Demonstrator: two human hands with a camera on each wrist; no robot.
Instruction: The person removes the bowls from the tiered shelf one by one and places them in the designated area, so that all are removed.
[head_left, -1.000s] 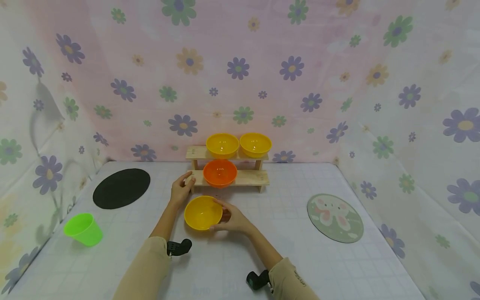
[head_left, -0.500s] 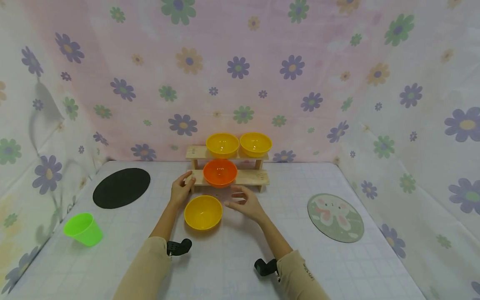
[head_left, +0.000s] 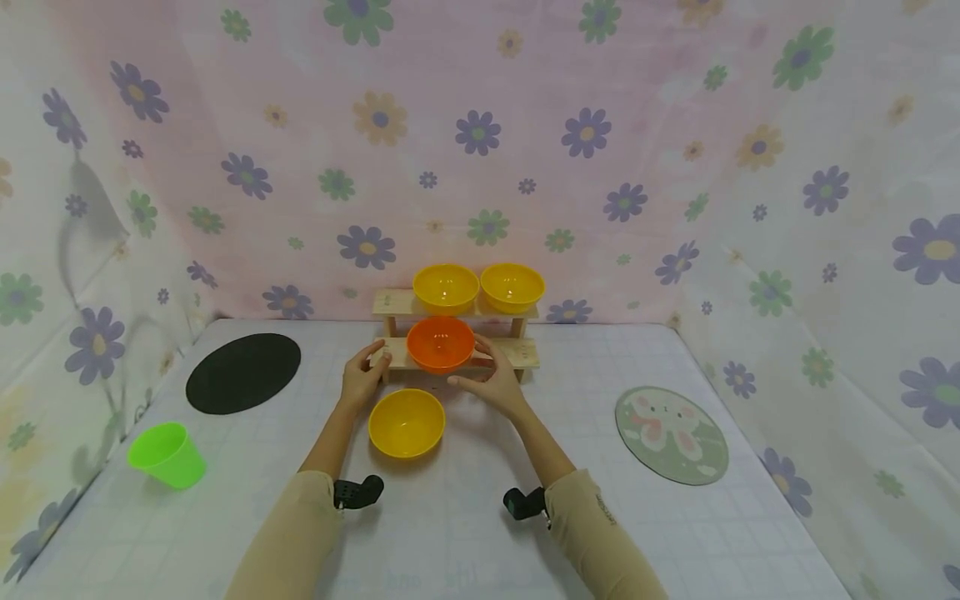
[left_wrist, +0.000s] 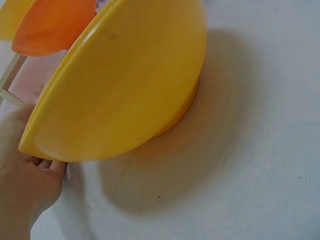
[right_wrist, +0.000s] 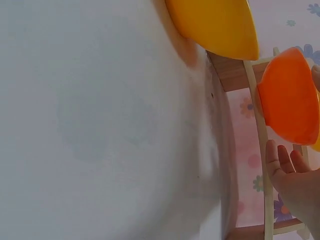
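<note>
On the lower step of a small wooden shelf [head_left: 507,354] sits an orange bowl [head_left: 440,345]. My right hand [head_left: 495,379] is at the bowl's right side, thumb in front and fingers spread; the right wrist view has the fingers just apart from its wall. My left hand [head_left: 362,380] holds the left end of that step, thumb at its front. A yellow bowl [head_left: 407,424] stands upright on the table between my forearms; in the left wrist view it hides most of the left fingers. Two more yellow bowls, one left [head_left: 446,289] and one right [head_left: 512,288], sit on the upper step.
A bright green cup [head_left: 168,455] leans at the table's left side, near a black round mat [head_left: 243,373]. On the right lies a green round mat with a rabbit print [head_left: 671,435]. Flowered cloth [head_left: 480,167] walls in the white table at the back and sides.
My right hand has let go of the front yellow bowl and moved up and right to the orange bowl. The front yellow bowl stays in place, as does my left hand.
</note>
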